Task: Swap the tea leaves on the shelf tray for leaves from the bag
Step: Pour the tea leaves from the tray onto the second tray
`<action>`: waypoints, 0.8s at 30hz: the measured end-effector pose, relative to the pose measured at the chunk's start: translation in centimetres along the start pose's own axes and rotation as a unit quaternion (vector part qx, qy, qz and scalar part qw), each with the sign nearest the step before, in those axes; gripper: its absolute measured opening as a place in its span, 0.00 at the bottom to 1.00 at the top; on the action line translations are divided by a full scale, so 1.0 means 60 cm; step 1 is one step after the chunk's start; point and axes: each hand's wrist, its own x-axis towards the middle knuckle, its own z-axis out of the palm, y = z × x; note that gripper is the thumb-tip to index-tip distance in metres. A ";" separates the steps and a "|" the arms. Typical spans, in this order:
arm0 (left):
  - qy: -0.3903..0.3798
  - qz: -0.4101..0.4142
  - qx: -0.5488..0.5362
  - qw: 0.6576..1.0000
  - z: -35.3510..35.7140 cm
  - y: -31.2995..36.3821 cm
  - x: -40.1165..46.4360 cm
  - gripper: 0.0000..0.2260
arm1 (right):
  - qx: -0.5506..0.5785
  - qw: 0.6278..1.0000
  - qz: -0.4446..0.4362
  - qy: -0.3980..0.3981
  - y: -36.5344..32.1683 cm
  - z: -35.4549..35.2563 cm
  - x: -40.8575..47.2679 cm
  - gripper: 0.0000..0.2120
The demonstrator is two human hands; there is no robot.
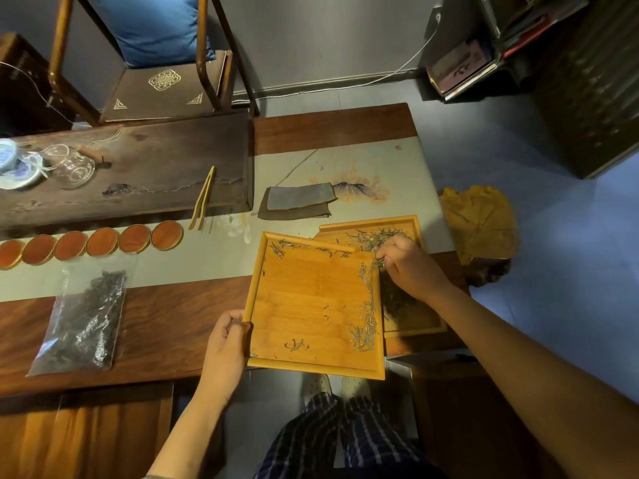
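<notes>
Both hands [224, 344] [411, 267] flank the tray [311, 305]; left grips it.

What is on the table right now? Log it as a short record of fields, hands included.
left hand: holds the near tray by its left rim
near tray: mostly bare, pale leaves along its right edge
right hand: fingers in the pale leaves at the far tray
bag: dark leaves, lying flat at left
tongs: beside the cloth
coasters: in a row
</notes>
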 end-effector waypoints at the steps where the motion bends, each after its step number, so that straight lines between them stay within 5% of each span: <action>1: 0.000 0.001 -0.002 1.000 0.000 0.000 0.001 0.11 | 0.005 1.000 0.003 0.007 0.000 -0.002 -0.001 0.10; 11: 0.007 0.024 -0.012 1.000 0.010 0.003 0.012 0.11 | 0.023 0.998 -0.051 -0.011 -0.064 0.006 -0.008 0.18; 24: 0.002 0.004 -0.020 1.000 0.008 0.002 0.003 0.11 | 0.023 1.000 -0.006 -0.002 -0.035 0.017 0.000 0.10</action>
